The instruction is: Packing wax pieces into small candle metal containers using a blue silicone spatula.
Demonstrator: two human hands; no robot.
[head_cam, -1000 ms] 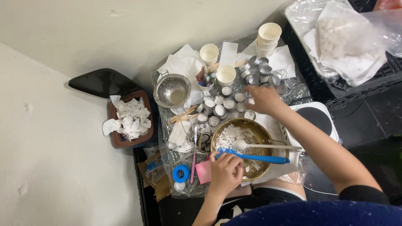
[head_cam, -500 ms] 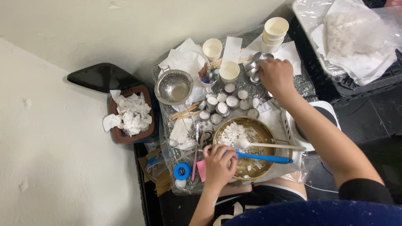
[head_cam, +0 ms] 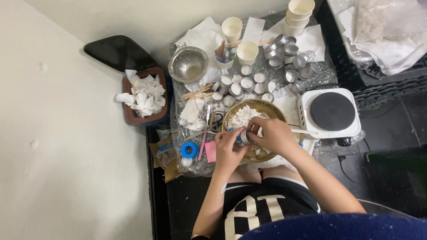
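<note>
My left hand [head_cam: 228, 150] and my right hand [head_cam: 272, 135] meet over a brass bowl [head_cam: 258, 102] of white flakes [head_cam: 242, 116]. Between their fingertips they hold a small metal cup [head_cam: 243, 136], just above the bowl's near half. A blue spatula lies in the bowl, mostly hidden under my hands. Beyond the bowl stand several small cups filled with white [head_cam: 235, 86]. At the back right is a cluster of empty metal cups [head_cam: 289, 55].
A white hot plate [head_cam: 331, 111] sits right of the bowl. A metal strainer [head_cam: 188, 66], paper cups [head_cam: 247, 51] and a stack of cups [head_cam: 299, 13] stand at the back. A brown tray of tissues [head_cam: 144, 95] and a blue tape roll [head_cam: 189, 150] are on the left.
My right hand came back from the empty metal cups at the back with one cup. My left hand left the spatula handle and joined it over the bowl.
</note>
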